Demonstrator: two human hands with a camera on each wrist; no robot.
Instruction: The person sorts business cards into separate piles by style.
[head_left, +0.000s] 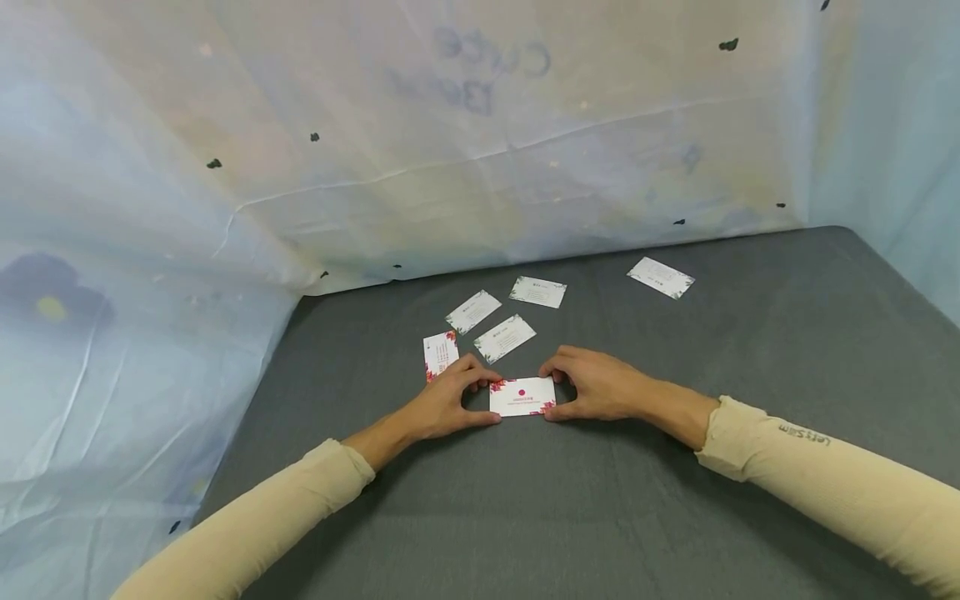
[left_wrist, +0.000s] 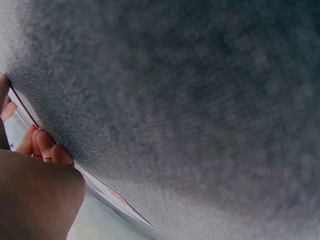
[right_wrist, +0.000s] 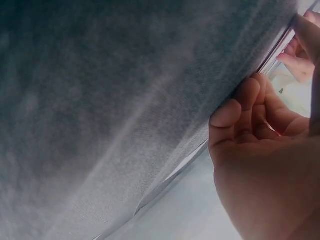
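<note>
A white card with a red dot and red flower corners (head_left: 522,396) lies on the grey felt table (head_left: 600,500). My left hand (head_left: 450,400) pinches its left edge between thumb and fingers. My right hand (head_left: 592,385) pinches its right edge the same way. Both wrist views sit very close to the felt; the left wrist view shows my curled fingers (left_wrist: 45,147) by a card edge, and the right wrist view shows my curled fingers (right_wrist: 245,115) against the felt.
Several other white cards lie behind my hands: a red-flowered one (head_left: 440,354) at left, three green-trimmed ones (head_left: 505,337) (head_left: 473,311) (head_left: 537,292), and one farther right (head_left: 661,277). Pale sheeting (head_left: 450,150) walls the table at back and left.
</note>
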